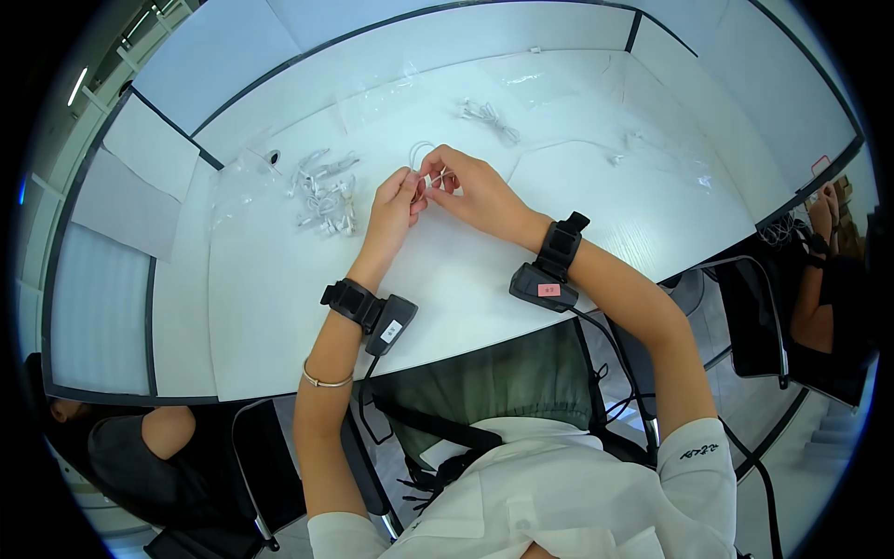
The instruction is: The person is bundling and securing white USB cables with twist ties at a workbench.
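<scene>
Over the middle of the white table (438,307), my left hand (399,202) and my right hand (466,191) meet, with fingers bent round a thin white cable (421,146). A loop of this cable sticks up beyond the fingertips. Left of my hands lies a pile of coiled white cables (328,197), some in clear plastic. Beyond my right hand is another white cable bundle (491,119). A single white cable (573,143) stretches across the table to the right of it.
Low white partitions (447,39) with dark edges surround the table. Clear plastic film (531,88) lies toward the back. Black wrist devices (545,284) with cords are strapped to both my forearms. A person's arm (812,307) shows at right, another person's shoulder (168,433) at lower left.
</scene>
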### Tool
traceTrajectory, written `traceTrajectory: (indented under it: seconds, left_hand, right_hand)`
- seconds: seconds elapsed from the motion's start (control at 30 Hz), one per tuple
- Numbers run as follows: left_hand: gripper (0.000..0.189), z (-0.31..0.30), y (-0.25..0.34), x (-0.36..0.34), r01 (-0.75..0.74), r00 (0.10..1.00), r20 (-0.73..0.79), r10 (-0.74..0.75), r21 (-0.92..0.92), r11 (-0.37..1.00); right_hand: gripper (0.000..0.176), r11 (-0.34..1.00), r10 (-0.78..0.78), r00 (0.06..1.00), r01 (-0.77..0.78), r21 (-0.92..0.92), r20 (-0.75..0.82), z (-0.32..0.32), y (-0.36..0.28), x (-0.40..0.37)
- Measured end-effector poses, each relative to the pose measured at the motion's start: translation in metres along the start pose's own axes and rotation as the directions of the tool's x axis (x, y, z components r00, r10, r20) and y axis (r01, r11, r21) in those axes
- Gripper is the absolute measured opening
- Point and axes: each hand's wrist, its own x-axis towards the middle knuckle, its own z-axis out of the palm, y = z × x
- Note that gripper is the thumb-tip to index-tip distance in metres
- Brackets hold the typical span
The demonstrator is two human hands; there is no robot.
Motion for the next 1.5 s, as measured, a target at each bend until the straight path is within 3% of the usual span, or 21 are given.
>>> traceTrajectory:
  seconds: [0.1, 0.3, 0.63, 0.73, 0.93, 1.13, 1.43, 1.5]
  left_hand:
    - [0.025, 0.003, 0.002, -0.001, 0.006, 1.0, -0.007, -0.006, -0.004, 1.0]
    - [0.027, -0.002, 0.002, 0.0, 0.007, 0.992, 0.127, -0.012, 0.035, 0.999]
    - [0.03, 0.005, 0.011, -0.008, 0.063, 0.995, 0.072, -0.074, 0.137, 0.989]
    - [0.031, 0.002, 0.006, -0.005, 0.01, 0.993, 0.115, -0.024, 0.127, 0.992]
    - [0.029, 0.004, 0.009, -0.007, 0.042, 0.995, 0.085, -0.054, 0.135, 0.99]
    - [0.027, 0.002, 0.002, -0.002, 0.039, 0.995, 0.09, -0.041, 0.021, 0.999]
    - [0.028, -0.001, 0.001, 0.0, -0.025, 1.0, 0.004, 0.025, 0.07, 0.997]
    - [0.027, -0.001, 0.002, -0.001, -0.024, 1.0, -0.008, 0.024, 0.075, 0.997]
  right_hand:
    - [0.022, 0.999, 0.013, 1.0, -0.012, 0.045, -0.021, 0.0, 0.003, 0.0]
    - [0.023, 0.997, 0.077, 0.995, -0.077, 0.003, -0.065, -0.005, -0.001, 0.002]
    - [0.012, 0.998, 0.01, 0.999, -0.013, -0.058, -0.053, -0.005, 0.004, 0.002]
    - [0.01, 0.999, 0.003, 0.999, -0.005, -0.044, -0.054, -0.004, 0.004, 0.002]
    - [0.009, 0.992, 0.035, 0.998, -0.041, -0.116, -0.056, -0.006, -0.005, 0.0]
    - [0.015, 0.991, -0.021, 0.998, 0.013, -0.13, -0.058, -0.004, -0.001, -0.001]
    - [0.024, 0.983, 0.049, 0.981, -0.081, -0.163, -0.19, -0.013, 0.003, 0.003]
    - [0.014, 0.973, 0.012, 0.976, -0.061, -0.221, -0.219, -0.017, 0.009, 0.004]
